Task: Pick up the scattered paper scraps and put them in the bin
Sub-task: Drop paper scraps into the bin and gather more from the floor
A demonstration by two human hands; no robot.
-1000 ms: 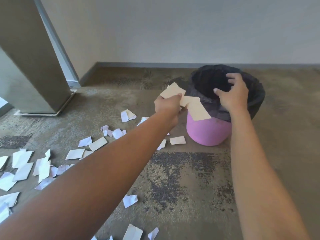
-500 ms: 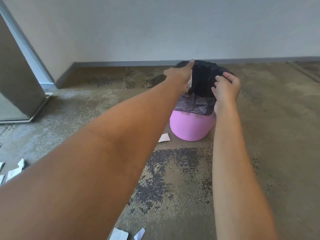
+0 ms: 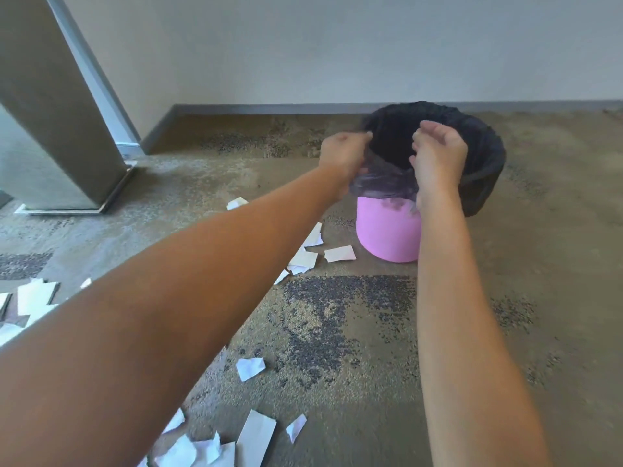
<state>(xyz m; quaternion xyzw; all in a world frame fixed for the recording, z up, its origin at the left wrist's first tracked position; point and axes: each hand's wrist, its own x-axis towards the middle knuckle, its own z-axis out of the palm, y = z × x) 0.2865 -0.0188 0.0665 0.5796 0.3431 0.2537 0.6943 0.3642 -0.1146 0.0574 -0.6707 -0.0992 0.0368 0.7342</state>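
Near scraps [image 3: 251, 439]: white pieces lie on the carpet [image 3: 337, 332] at 6 to 7 o'clock, with one alone [image 3: 250, 368] a little farther in.
Left scraps [image 3: 32, 298]: a pile at 9 o'clock, partly hidden by the left forearm.
Scraps by bin [image 3: 339, 253]: several at the foot of the bin, on its 8 o'clock side.
Bin [image 3: 387, 235]: pink, on the carpet at 1 o'clock, lined with a dark bag [image 3: 478, 153] folded over its rim.
Left hand [image 3: 342, 156]: at the bin's left rim, fingers pinched on the bag edge.
Right hand [image 3: 438, 153]: over the near rim, fingers curled together; whether they grip the bag I cannot tell.
Wall [image 3: 337, 45]: behind the bin at 12 o'clock.
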